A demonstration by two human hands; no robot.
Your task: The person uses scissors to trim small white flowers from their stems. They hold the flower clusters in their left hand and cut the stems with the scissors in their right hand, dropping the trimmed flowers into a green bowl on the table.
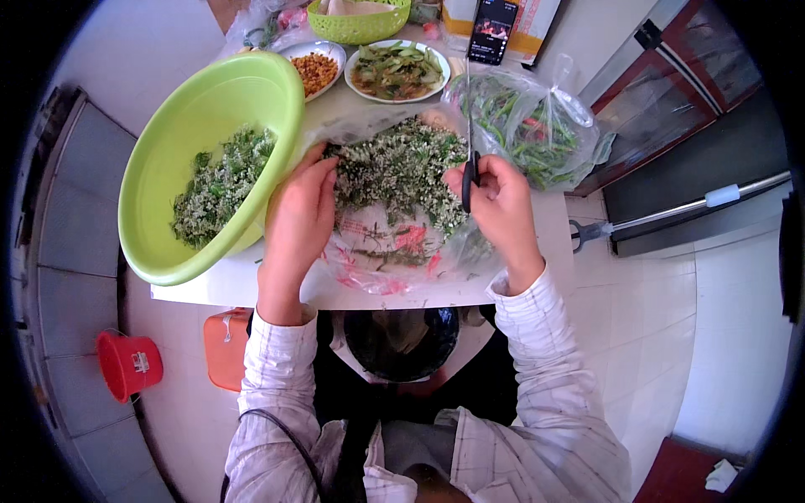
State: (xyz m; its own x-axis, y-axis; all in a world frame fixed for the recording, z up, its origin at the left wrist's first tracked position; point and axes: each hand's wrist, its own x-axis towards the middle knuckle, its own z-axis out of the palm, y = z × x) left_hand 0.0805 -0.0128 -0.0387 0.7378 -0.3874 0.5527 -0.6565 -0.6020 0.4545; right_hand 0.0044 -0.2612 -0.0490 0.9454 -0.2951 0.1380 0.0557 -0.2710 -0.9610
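Observation:
My right hand [503, 195] grips a pair of scissors [471, 173] by the black handles, blades pointing away from me. It is at the right edge of a heap of small white flowers with green stems [402, 163], on a spread clear plastic bag [371, 276] with red print. At the heap's left edge, the fingertips of my left hand [302, 217] come together against the bag and stems; I cannot tell which they pinch. Beside that hand, a lime-green plastic basin [148, 188] is tilted towards the heap, with more white-flowered sprigs [223, 188] inside.
Behind are a plate of cooked greens [397, 72], a dish of orange-brown bits [314, 72], a green basket [358, 25] and a lit phone [492, 31]. A knotted bag of green peppers [528, 129] lies right. A dark round basin [402, 342] is below the table's front edge [440, 300].

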